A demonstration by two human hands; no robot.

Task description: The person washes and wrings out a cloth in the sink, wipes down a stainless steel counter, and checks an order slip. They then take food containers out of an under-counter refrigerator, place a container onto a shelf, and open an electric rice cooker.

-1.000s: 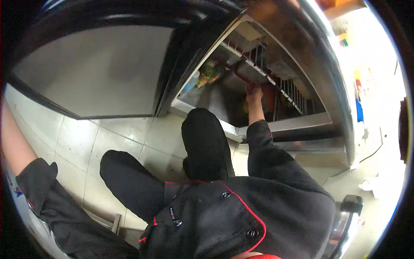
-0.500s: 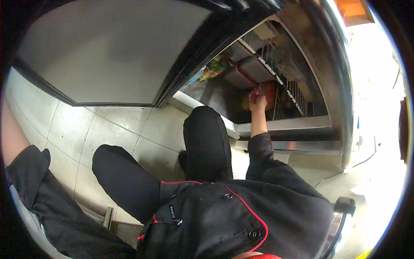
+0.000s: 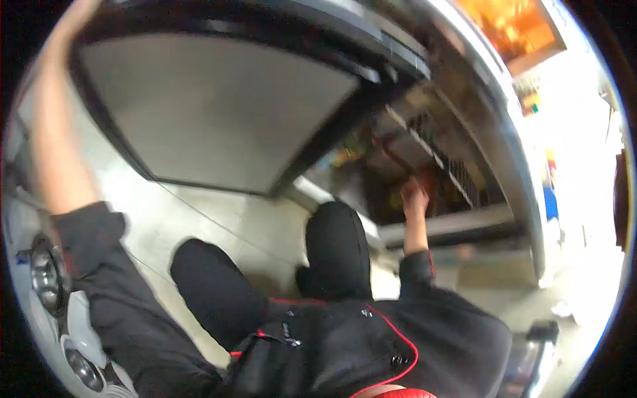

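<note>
My right hand reaches low into an open refrigerator cabinet. Its fingers look curled at the edge of a reddish-brown container; blur hides what they grip, if anything. Behind it stand greyish box-like containers with a red-brown edge. My left arm stretches up along the outer side of the open grey-panelled door. At the door's upper corner is my left hand, its fingers cut off by the view's dark edge.
Wire racks stand inside the cabinet, with a colourful package near the door side. Metal bowls sit at my far left. Pale floor tiles lie below my knees. An orange-lit opening shows at upper right.
My left arm has swung up from the left edge to the door's upper corner. The view has shifted, bringing bowls into sight. My right hand stays by the reddish-brown container.
</note>
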